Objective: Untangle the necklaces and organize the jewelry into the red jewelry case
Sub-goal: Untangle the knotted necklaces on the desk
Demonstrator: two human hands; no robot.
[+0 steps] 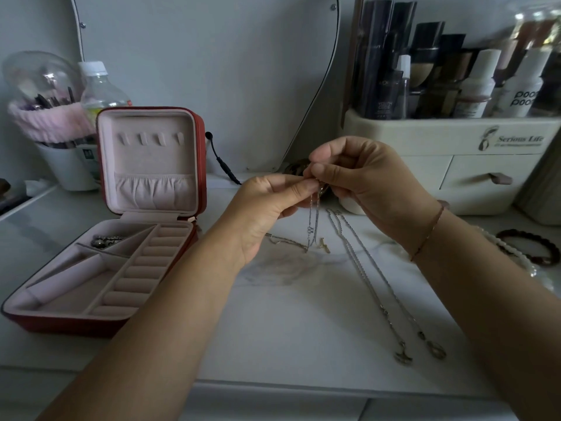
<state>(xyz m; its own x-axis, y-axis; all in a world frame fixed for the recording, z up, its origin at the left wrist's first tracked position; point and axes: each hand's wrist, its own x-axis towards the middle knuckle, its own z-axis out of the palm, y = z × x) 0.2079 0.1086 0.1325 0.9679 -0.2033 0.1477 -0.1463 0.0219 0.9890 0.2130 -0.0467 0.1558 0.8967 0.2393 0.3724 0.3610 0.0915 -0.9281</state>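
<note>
A pale marbled desk [288, 329] fills the lower frame, with a curved-edged mirror [212, 71] standing behind it at upper centre. At upper right sits a cream organizer [455, 138] with drawers, crowded with bottles and tubes whose labels are mostly too blurred to read. The red jewelry case [60, 325] lies open at left of the frame, lid upright and base flat. Its ring rolls are bare, and only the far left compartment holds a small silver piece [106, 240], too dim to name.

The left hand [267, 208] and right hand [364, 177] meet at centre, above the desk. The fingers of both are pressed together, pinching the tangled necklaces [312, 226]. These thin chains hang down to the desk, and the knot itself is hidden behind the fingertips.

A white cup of brushes [65, 168] and a water bottle [101, 89] stand at upper left. Two long chains [373, 284] lie straight at lower right, ending in pendants. The right forearm partly covers a pearl strand [501, 247] and a dark bead bracelet [543, 250] at the right edge
</note>
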